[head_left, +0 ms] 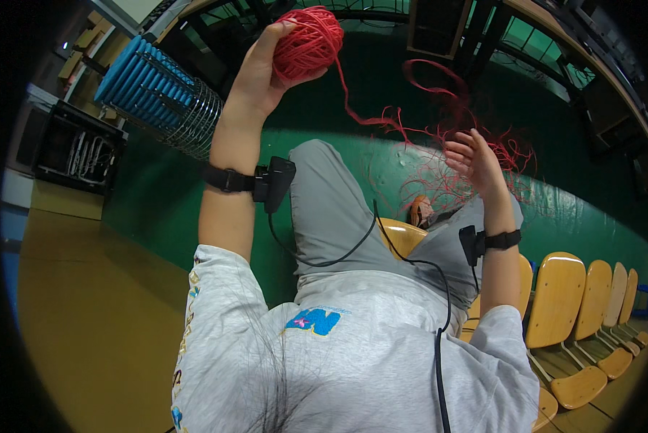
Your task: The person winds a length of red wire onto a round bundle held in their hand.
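A ball of red yarn [309, 42] is in my left hand [263, 71], which is raised and closed round its left side and underside. One strand runs from the ball down and right to a loose red tangle [508, 153]. My right hand [475, 160] is at this tangle, with its fingers curled in on the strands. Part of the yarn is behind the hand, and a loop above it is blurred. Further loose strands hang down over my right knee, in front of the green floor.
To the left stands a stack of blue stools [151, 81] with metal legs, near a black crate [78, 148] holding white cables. Wooden chairs [558, 292] line the right side. Dark desks run along the far edge. Black cables [443, 361] from my forearm straps cross my lap and shirt.
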`<state>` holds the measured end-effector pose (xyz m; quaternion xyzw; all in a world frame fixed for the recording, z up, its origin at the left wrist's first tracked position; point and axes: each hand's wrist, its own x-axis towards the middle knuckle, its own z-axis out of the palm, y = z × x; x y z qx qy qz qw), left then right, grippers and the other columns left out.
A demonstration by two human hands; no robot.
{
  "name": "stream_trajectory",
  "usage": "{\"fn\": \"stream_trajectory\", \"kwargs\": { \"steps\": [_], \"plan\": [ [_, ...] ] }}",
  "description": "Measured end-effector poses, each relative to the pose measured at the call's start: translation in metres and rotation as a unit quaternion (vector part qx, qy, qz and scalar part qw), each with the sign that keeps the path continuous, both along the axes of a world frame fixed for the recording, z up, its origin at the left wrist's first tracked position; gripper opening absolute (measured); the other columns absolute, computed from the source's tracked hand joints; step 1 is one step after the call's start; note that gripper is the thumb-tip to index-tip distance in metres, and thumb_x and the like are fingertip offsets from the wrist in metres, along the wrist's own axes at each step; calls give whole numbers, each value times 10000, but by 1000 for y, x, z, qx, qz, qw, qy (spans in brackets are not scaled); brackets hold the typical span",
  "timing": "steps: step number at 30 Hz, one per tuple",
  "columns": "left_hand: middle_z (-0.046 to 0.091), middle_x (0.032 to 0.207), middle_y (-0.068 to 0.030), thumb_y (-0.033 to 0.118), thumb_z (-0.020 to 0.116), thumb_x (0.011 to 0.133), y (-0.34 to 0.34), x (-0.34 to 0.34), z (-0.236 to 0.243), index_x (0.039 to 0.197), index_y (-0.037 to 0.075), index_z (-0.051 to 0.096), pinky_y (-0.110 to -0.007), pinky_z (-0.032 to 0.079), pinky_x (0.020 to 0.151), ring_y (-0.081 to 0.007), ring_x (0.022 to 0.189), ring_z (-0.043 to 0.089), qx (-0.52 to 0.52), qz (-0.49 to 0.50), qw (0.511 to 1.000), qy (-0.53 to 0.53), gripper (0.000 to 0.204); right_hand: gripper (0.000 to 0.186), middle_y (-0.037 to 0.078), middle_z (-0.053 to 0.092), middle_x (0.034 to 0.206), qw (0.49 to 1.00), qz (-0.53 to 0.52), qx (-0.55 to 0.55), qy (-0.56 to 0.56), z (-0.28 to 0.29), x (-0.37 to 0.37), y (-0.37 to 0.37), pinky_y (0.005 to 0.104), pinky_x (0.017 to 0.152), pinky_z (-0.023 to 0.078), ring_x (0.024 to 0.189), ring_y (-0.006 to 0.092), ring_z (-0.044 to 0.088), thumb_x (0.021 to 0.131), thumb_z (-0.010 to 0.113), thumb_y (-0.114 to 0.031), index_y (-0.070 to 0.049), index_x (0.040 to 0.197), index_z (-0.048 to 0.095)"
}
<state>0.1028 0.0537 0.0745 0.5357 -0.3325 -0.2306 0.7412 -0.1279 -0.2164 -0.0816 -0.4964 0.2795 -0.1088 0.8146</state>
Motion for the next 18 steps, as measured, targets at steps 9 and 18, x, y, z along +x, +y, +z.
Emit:
{"fn": "stream_trajectory", "kwargs": {
  "steps": [9, 18],
  "plan": [
    [455, 1256, -162, 467, 581, 807, -8, -10, 20, 1258, 124, 434, -494, 506, 851, -326, 1143, 484, -41, 11, 999, -4, 586, 446, 100, 574, 1124, 879, 200, -408, -141, 23, 42, 52, 297, 877, 445, 1047, 156, 543, 823, 642, -165, -67, 1232, 494],
    [587, 1093, -111, 525, 553, 807, 0, -10, 51, 1183, 108, 512, -411, 531, 711, -274, 968, 578, -106, 17, 988, 112, 564, 424, 78, 629, 753, 825, 355, -439, -6, -16, 86, 89, 280, 593, 481, 686, 148, 596, 772, 680, -334, -83, 1100, 588]
  ]
}}
